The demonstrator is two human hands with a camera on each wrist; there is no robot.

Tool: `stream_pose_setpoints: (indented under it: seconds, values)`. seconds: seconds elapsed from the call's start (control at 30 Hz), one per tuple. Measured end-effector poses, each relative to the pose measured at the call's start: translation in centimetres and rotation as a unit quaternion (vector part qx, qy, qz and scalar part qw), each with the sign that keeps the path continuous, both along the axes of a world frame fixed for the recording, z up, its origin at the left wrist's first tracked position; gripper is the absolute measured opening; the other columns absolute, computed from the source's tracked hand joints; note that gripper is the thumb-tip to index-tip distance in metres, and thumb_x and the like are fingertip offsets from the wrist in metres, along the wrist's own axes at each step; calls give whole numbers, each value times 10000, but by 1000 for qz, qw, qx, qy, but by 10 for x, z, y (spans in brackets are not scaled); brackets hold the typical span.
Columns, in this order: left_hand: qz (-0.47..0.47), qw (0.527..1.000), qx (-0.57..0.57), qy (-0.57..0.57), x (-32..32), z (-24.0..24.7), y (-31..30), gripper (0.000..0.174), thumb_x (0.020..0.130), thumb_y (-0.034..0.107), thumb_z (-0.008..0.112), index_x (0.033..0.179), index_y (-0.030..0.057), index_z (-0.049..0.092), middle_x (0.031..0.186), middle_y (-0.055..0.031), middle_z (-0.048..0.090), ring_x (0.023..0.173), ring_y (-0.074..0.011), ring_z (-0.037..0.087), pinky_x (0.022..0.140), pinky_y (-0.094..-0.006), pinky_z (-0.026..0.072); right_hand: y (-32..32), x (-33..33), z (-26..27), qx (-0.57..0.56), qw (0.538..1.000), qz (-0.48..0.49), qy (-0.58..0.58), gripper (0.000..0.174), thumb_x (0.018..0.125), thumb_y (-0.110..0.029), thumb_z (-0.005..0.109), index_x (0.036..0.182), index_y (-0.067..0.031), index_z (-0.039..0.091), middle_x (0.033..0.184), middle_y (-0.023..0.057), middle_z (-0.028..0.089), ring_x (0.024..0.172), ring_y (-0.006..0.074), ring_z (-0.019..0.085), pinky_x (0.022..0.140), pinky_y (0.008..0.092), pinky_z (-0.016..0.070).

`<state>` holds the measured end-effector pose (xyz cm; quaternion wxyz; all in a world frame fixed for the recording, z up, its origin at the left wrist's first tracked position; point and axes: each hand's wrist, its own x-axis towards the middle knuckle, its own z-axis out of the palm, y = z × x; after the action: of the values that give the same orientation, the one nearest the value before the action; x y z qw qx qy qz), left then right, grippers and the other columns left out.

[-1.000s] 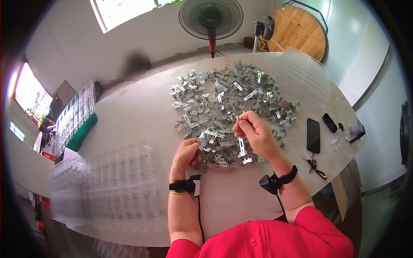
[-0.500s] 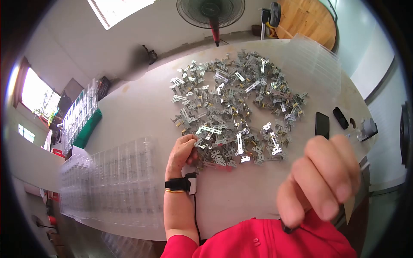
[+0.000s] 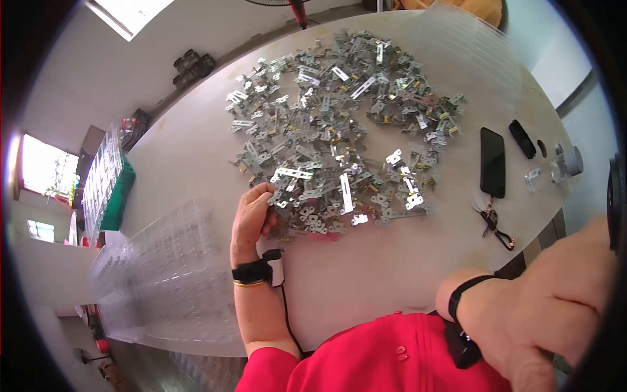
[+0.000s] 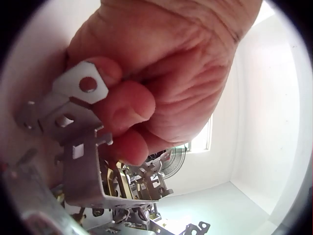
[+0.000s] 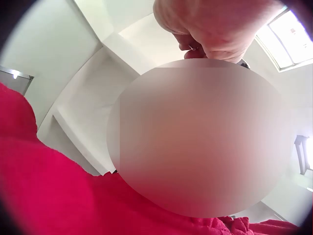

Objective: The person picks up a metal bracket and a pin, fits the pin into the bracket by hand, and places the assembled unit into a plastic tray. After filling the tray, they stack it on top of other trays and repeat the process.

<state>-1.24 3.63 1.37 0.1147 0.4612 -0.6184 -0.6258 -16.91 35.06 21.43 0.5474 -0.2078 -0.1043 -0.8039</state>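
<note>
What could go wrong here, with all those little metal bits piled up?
The metal parts lie jumbled, so lifting one might drag others along. The person's left grip sits against thin metal edges and could get nicked. The clear plastic trays lie close to the edge of the table, so a bump might knock them off.

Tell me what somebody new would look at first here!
Probably the big heap of shiny metal parts on the pale table, with the left fingers at its near left edge. Next might come the bright red shirt at the bottom of the head view, then the green box at far left.
</note>
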Motion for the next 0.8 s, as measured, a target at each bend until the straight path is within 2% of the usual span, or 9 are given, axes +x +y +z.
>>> stream_pose_setpoints:
  seconds: [0.13,0.17,0.23,0.37,0.53,0.6,0.67,0.77,0.8]
  values:
    - [-4,1000,-15,-14,4,-6,-4,191,939,141,460,968,83,640,504,-21,511,324,-91,371,321,-253,264,19,-5,-1,-23,999,44,3,203,991,-126,456,817,-47,526,863,106,547,713,227,562,701,389,487]
    - [-11,1000,-7,-11,4,-7,-5,193,944,146,460,973,84,640,506,-21,514,324,-90,371,321,-252,264,-49,6,20,-28,998,53,9,204,988,-126,463,812,-48,530,859,102,549,708,221,560,698,379,486]
    - [-20,1000,4,-1,3,-8,-6,189,943,146,464,975,85,641,511,-19,521,329,-85,376,322,-248,265,-61,12,26,-41,997,66,23,205,982,-125,477,801,-50,539,852,96,552,698,209,557,691,359,484]
    - [-25,1000,14,3,3,-3,-3,187,926,140,459,952,89,637,519,-13,529,341,-82,385,331,-245,261,17,2,7,-73,992,88,53,209,971,-125,503,781,-54,556,839,83,557,679,185,551,677,320,479]
    - [-29,999,9,17,3,-2,-4,189,912,139,458,935,91,640,524,-8,532,350,-84,392,340,-250,273,-11,5,-6,-125,981,109,100,213,981,-94,487,800,-28,576,821,104,588,625,189,537,661,319,502]
    - [-32,999,5,9,3,-1,-3,194,911,148,461,941,90,644,531,-7,535,361,-83,400,348,-249,281,-43,-3,-14,-251,920,282,108,163,998,-88,373,886,-3,456,833,196,536,643,307,532,632,504,477]
    - [-32,999,7,4,3,2,-2,202,916,166,464,960,95,648,536,-6,537,369,-82,405,356,-248,292,-50,6,-15,-212,932,278,92,140,967,-59,372,880,16,452,785,220,551,584,308,511,564,472,437]
    - [-28,1000,2,6,4,2,0,208,935,192,471,975,97,651,537,-2,534,371,-83,407,360,-247,299,-64,14,-22,-184,951,181,170,124,975,-64,404,895,-8,479,847,190,589,688,315,599,607,428,475]
    - [-29,1000,-10,-4,4,3,0,214,944,204,474,996,97,651,536,-3,534,371,-84,410,361,-246,302,-56,19,-20,-108,971,164,139,105,988,-66,423,906,-39,482,888,175,618,750,305,627,650,420,506]
